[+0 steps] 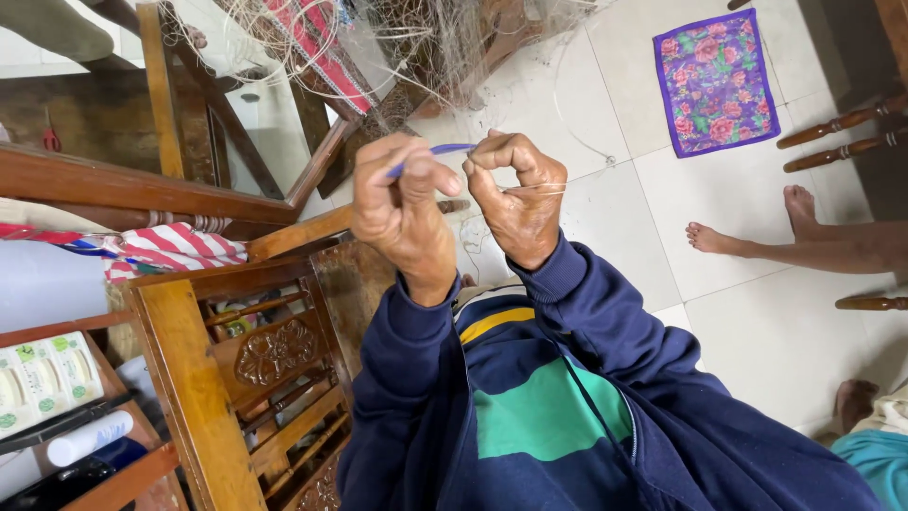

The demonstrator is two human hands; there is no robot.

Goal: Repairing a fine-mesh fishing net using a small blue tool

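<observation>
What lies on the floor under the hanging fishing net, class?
Under the net lie pale floor tiles and loose line. Farther right sits a purple flowered cloth. The raised hands hide the tiles directly below them.

Floor is laid with large pale glossy tiles, grey grout lines seen. A purple floral mat is spread flat on it at upper right. Carved wooden furniture with spindle rails is seen at lower left, a dark wooden beam running above it. A red-and-white striped cloth is draped over that frame. Turned chair legs are seen at the right edge. A tangle of pale netting is hung at top centre over wooden slats. 2 bare feet of another person are rested on the tiles at right. Soft, even daylight is cast throughout.
</observation>
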